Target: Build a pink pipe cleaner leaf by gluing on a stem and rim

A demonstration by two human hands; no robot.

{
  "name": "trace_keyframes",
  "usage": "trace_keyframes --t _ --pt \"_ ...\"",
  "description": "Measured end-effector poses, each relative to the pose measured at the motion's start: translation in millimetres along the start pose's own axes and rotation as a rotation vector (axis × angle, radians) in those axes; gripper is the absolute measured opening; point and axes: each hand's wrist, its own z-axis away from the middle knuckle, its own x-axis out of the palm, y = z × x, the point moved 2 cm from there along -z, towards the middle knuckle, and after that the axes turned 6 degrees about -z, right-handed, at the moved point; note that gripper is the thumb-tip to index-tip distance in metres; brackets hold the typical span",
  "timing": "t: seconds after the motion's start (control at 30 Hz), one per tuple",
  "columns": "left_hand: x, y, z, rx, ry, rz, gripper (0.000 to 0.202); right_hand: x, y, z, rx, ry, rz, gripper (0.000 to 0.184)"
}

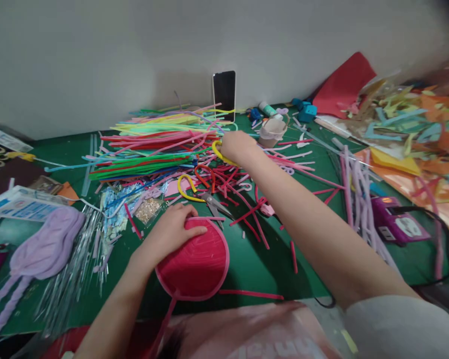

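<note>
My left hand (174,229) grips the upper left edge of a round red pipe-cleaner panel (196,259), thumb on its face. The panel has a lighter pink rim and a pink stem at the bottom. My right hand (239,147) reaches over the pile of pipe cleaners (164,137), its fingers curled and mostly hidden behind its back. Beside it shows a yellow loop (217,151); whether the hand holds it is unclear. Scissors (210,199) with yellow and red handles lie between the hands, blades partly open. Loose red pipe cleaners (252,214) are scattered around.
A phone (224,92) leans upright against the wall. A paper cup (272,130) stands behind my right hand. Purple pipe cleaners (362,204) and a purple device (398,222) with a black cable lie right. A lilac padded piece (48,244) lies left.
</note>
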Motion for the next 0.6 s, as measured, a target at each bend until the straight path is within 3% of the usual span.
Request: trace_keyframes --t 0.13,0.3,0.37,0.47,0.6 --pt "9.1 7.1 -3.1 -0.022 -0.006 -0.008 0.026 19.0 -5.3 15.6 -0.042 -0.096 0.081 0.035" --pt "-9.2 0.1 11.2 -0.074 -0.026 0.304 0.026 17.8 -2.7 73.4 -0.212 -0.047 -0.003 0.025" --pt "-16.7 -4.5 16.2 -0.111 -0.011 0.381 0.028 22.1 1.3 100.8 -0.306 -0.179 -0.115 0.025" --pt "-22.6 -6.4 18.1 -0.133 -0.028 0.435 0.027 34.0 8.2 127.8 -0.333 -0.406 -0.547 0.017" --pt "-24.3 -4.0 17.2 -0.151 -0.019 0.454 0.026 42.4 14.4 134.9 -0.288 -0.375 -0.609 0.012"
